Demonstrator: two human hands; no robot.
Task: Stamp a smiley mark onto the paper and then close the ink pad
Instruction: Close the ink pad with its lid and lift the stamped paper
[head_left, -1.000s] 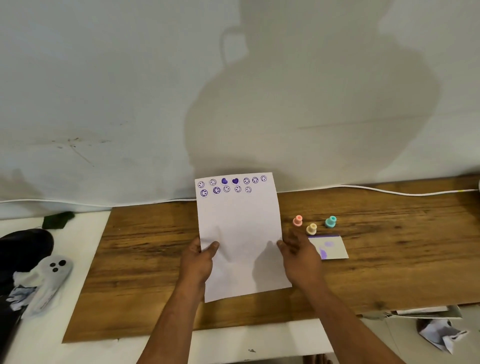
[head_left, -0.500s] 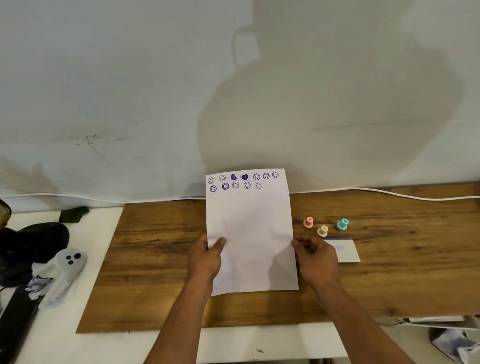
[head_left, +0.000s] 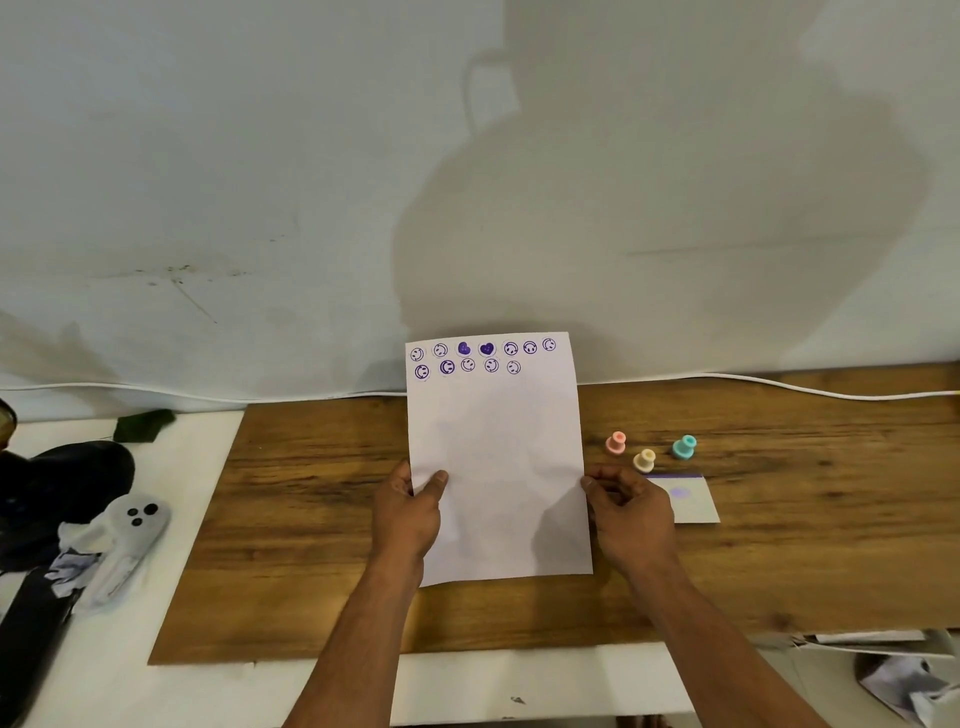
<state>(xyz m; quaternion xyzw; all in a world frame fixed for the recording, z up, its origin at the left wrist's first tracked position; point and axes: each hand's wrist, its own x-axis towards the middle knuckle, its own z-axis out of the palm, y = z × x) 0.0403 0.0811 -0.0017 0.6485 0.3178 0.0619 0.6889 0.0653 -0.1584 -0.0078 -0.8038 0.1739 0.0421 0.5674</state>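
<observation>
Beyond the right hand (head_left: 631, 512), three small stamps stand close together: pink stamp (head_left: 616, 443), cream stamp (head_left: 644, 460), teal stamp (head_left: 683, 447), with gaps between them. The ink pad (head_left: 691, 499) lies just to its right. Farther right the wooden board (head_left: 831, 519) is bare. Left of the left hand (head_left: 410, 512), the board is also free. The paper (head_left: 496, 457) fills the space between both hands.

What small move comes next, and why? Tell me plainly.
Probably let the right hand leave the paper and reach for a stamp, perhaps the pink stamp: both hands only hold the sheet's edges, the stamps stand untouched, and the second row has room.
</observation>
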